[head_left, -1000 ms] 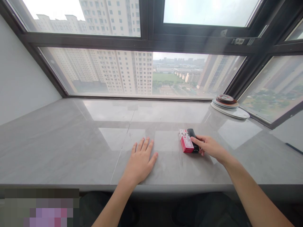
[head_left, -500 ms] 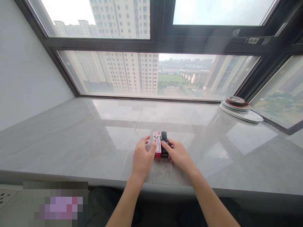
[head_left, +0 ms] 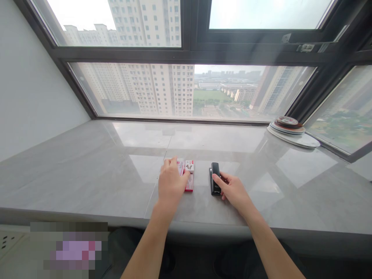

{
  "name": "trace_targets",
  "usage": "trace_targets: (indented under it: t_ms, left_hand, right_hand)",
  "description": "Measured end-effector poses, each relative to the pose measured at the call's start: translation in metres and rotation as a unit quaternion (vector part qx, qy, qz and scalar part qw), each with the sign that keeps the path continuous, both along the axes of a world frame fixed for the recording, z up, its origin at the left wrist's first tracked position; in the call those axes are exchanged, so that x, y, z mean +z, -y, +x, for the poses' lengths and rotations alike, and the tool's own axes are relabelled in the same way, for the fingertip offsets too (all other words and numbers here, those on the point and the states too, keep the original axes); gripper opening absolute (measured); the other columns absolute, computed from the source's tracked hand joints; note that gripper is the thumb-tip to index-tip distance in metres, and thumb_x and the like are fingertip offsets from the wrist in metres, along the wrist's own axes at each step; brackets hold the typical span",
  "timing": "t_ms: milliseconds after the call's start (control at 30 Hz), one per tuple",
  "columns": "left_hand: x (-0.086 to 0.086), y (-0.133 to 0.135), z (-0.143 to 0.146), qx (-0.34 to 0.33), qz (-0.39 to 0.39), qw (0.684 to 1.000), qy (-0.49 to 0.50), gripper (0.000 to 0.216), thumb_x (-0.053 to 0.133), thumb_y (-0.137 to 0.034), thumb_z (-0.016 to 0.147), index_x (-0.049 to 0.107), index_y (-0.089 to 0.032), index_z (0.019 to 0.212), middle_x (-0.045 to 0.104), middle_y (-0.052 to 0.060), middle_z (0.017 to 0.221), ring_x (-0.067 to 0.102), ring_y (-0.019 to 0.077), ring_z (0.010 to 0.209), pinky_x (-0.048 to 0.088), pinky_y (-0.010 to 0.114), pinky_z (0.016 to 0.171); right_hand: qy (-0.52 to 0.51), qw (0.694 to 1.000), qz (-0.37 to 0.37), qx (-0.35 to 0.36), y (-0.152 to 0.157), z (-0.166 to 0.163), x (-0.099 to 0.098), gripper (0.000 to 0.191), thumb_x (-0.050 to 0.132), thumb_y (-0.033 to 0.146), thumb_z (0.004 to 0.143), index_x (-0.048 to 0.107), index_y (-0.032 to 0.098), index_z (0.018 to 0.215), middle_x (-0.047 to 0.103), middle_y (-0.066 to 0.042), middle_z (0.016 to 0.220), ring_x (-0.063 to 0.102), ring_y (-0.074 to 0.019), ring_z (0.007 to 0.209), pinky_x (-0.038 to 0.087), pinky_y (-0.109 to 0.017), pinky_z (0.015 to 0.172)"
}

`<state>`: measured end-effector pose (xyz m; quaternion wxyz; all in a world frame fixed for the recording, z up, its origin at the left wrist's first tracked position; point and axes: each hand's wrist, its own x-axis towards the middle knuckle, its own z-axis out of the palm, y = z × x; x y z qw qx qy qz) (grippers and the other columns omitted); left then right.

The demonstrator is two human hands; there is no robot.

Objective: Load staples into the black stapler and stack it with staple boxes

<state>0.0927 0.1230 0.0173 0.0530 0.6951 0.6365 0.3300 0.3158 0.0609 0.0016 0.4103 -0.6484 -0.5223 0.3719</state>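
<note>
My right hand point(head_left: 231, 189) grips a black stapler point(head_left: 215, 180), thumb on top and fingers along its right side. The stapler stands on the grey stone sill, its length pointing away from me. To its left, my left hand point(head_left: 171, 180) is closed around a pink-and-white staple box point(head_left: 180, 166), which its fingers partly cover. Right beside that is a small white box point(head_left: 189, 166) with a dark picture on it. A red-edged box point(head_left: 189, 185) lies just nearer to me, by the left thumb. How these boxes overlap under the hand is partly hidden.
The grey stone sill point(head_left: 95, 174) runs beneath a dark-framed window point(head_left: 186, 56). A stack of plates point(head_left: 293, 135) stands in the back right corner. A white wall point(head_left: 37, 89) borders the sill at left. Below the front edge, a blurred-out patch point(head_left: 75, 250) hides something.
The stapler has moved right in my right hand, away from the boxes it was beside. My left hand has shifted slightly left and closed in over the boxes, which now look spread apart.
</note>
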Motion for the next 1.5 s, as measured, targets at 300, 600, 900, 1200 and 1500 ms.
trace_targets:
  t_ms: [300,600,900,1200,1500]
  left_hand:
    - [-0.013,-0.076,-0.028,0.023,-0.087,0.994,-0.054,0.047,0.063,-0.039,0.089,0.061,-0.021,0.133,0.061,0.013,0.129,0.06,0.0298,0.118,0.048,0.034,0.092]
    - [-0.014,-0.004,-0.071,0.062,-0.029,0.997,-0.022,0.041,0.06,-0.047,0.094,0.064,-0.028,0.13,0.064,0.008,0.125,0.063,0.0288,0.109,0.05,0.038,0.09]
    - [-0.014,0.041,-0.04,0.043,0.043,0.996,-0.059,0.041,0.054,-0.047,0.098,0.065,-0.026,0.132,0.061,0.011,0.125,0.054,0.0338,0.117,0.044,0.047,0.1]
    - [-0.02,0.031,0.03,-0.056,-0.019,0.993,-0.098,0.052,0.058,-0.051,0.095,0.057,-0.03,0.143,0.057,0.013,0.121,0.055,0.0356,0.116,0.042,0.051,0.095]
    - [-0.026,0.03,0.014,-0.1,-0.011,0.995,-0.027,0.043,0.058,-0.022,0.092,0.058,-0.024,0.135,0.057,0.011,0.124,0.056,0.0292,0.118,0.047,0.043,0.098]
  right_hand:
    - [-0.009,1.0,0.004,-0.008,-0.003,0.0,-0.003,0.047,0.061,0.062,0.092,0.074,0.021,0.108,0.05,0.004,0.065,0.05,-0.0112,0.048,0.046,-0.024,0.046]
    - [-0.017,1.0,0.009,-0.009,-0.003,0.001,-0.004,0.047,0.061,0.061,0.092,0.075,0.021,0.113,0.053,0.003,0.067,0.051,-0.0117,0.049,0.046,-0.024,0.046]
    - [-0.032,0.999,0.016,-0.021,-0.003,0.001,-0.008,0.057,0.064,0.062,0.09,0.073,0.02,0.127,0.053,0.003,0.067,0.051,-0.0127,0.051,0.048,-0.025,0.046]
    - [-0.041,0.999,0.028,-0.016,-0.003,0.001,-0.008,0.055,0.064,0.062,0.09,0.074,0.021,0.126,0.053,0.003,0.065,0.05,-0.0129,0.05,0.047,-0.025,0.044]
    - [-0.017,0.998,0.044,-0.036,-0.002,0.002,-0.013,0.06,0.063,0.062,0.09,0.066,0.021,0.135,0.062,0.0,0.082,0.054,-0.014,0.056,0.046,-0.026,0.048]
